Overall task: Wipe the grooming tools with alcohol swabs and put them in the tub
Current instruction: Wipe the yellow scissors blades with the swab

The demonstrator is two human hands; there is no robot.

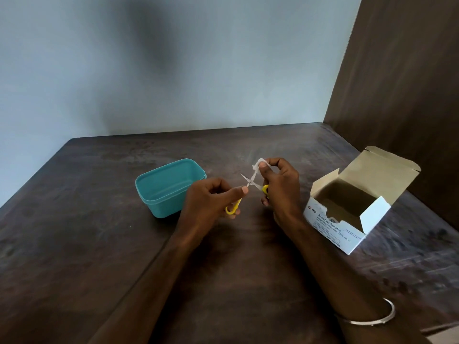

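Your left hand (211, 202) grips the thin steel scissors (249, 182) by a yellow loop, blades spread, while your right hand (279, 187) pinches a crumpled white swab (258, 165) round one blade.

Plain room, likely home, could not tell for sure: I worked at dark wooden counter (87, 244) set in corner, bare pale wall (223, 70), brown wood-grain panel (402, 70) beside.

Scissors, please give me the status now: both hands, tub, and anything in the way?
Left hand grips scissors, blades open. Right hand pinches swab on one blade. Tub open, looks empty. Nothing in the way.
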